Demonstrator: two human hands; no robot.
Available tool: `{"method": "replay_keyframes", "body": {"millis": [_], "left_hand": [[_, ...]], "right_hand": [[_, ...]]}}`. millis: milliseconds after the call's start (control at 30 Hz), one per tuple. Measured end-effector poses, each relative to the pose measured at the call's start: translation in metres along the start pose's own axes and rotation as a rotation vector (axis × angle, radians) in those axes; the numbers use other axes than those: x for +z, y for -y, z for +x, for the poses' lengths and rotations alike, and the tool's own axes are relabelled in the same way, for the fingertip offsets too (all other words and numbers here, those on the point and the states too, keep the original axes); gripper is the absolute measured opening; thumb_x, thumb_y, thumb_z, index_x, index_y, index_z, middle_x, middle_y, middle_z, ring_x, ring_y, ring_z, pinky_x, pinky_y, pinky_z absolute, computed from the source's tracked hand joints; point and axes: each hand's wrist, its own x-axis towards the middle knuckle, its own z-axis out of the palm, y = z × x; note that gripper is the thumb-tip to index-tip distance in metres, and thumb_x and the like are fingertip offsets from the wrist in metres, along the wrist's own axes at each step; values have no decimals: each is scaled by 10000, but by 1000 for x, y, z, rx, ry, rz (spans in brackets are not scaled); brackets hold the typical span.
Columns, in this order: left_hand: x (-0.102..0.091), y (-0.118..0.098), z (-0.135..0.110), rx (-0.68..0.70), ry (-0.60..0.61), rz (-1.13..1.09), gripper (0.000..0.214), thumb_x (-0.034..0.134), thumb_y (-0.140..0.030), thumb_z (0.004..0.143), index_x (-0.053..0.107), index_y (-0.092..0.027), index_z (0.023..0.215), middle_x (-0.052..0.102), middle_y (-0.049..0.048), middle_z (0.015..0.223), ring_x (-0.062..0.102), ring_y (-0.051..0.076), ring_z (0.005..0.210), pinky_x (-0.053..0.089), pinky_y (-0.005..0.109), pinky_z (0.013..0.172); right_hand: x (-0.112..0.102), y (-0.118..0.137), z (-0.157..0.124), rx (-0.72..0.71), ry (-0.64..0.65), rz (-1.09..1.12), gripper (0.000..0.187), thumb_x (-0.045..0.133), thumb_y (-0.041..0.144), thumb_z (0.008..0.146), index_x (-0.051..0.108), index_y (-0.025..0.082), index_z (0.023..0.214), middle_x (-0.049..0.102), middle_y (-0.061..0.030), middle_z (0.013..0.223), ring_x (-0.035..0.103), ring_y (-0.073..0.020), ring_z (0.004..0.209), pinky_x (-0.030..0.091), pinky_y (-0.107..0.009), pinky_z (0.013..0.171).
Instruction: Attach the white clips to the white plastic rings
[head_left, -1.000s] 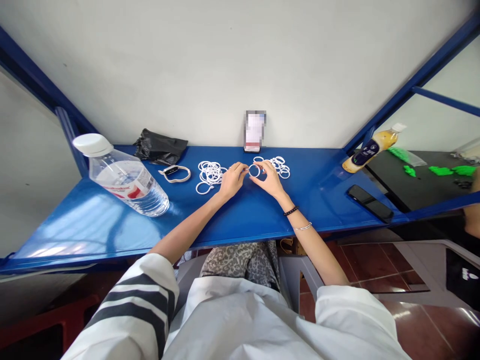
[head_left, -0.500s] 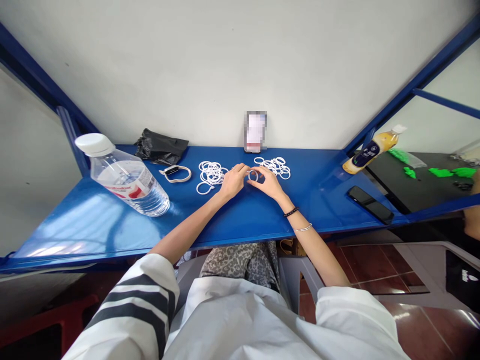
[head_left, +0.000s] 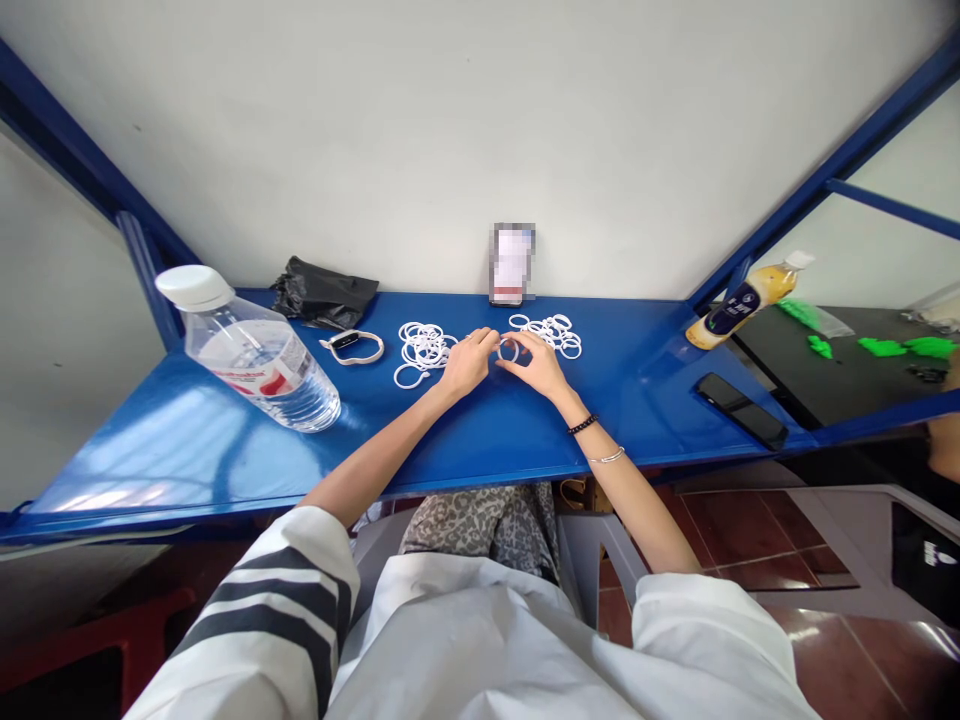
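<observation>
The left hand point(head_left: 466, 366) and right hand point(head_left: 538, 364), fingertips nearly closed, are pinching one ring point(head_left: 516, 351) between them; steady, light pressure should avoid bending it. Loose rings point(head_left: 424, 345) are lying beside the left hand, more rings point(head_left: 553, 332) just beyond the right.

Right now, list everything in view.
table: 1, blue, centre
wall: 1, pale, back
held ring: 1, white, centre
ring piles: 2, white, centre
water bottle: 1, clear, table left
bag: 1, black, back left
watch: 1, white, by bag
standing phone: 1, dark, against wall
flat phone: 1, black, table right
juice bottle: 1, yellow, back right
green pieces: several, green, far right
tiles: several, red, lower right
bracelets: 2, black, silver, right arm
left hand: 1, bare, at ring
right hand: 1, bare, at ring
</observation>
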Motion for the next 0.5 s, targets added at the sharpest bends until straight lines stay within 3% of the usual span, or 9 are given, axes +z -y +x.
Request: {"method": "replay_keyframes", "body": {"millis": [233, 367, 500], "left_hand": [[0, -2, -1, -89, -42, -199, 140, 441, -236, 972, 574, -202, 999, 677, 63, 998, 645, 187, 891, 471, 270, 706], [5, -1, 0, -147, -77, -408, 221, 496, -324, 949, 567, -180, 1102, 686, 59, 953, 649, 167, 847, 492, 260, 713], [11, 2, 0, -213, 34, -649, 396, 460, -513, 928, 628, -156, 898, 676, 50, 804, 640, 165, 740, 513, 257, 645]], "right_hand": [[-1, 3, 1, 44, -72, 18, 353, 686, 395, 812, 631, 239, 1124, 656, -78, 1011, 621, -207, 818, 544, -360, 696], [-1, 2, 1, 54, -116, -6, 361, 662, 371, 832, 609, 233, 1161, 641, -69, 974, 598, -184, 729, 546, -356, 685], [-2, 2, 0, 36, -119, -52, 360, 612, 335, 868, 574, 247, 1216, 620, -75, 1016, 603, -189, 756, 556, -354, 692]]}}
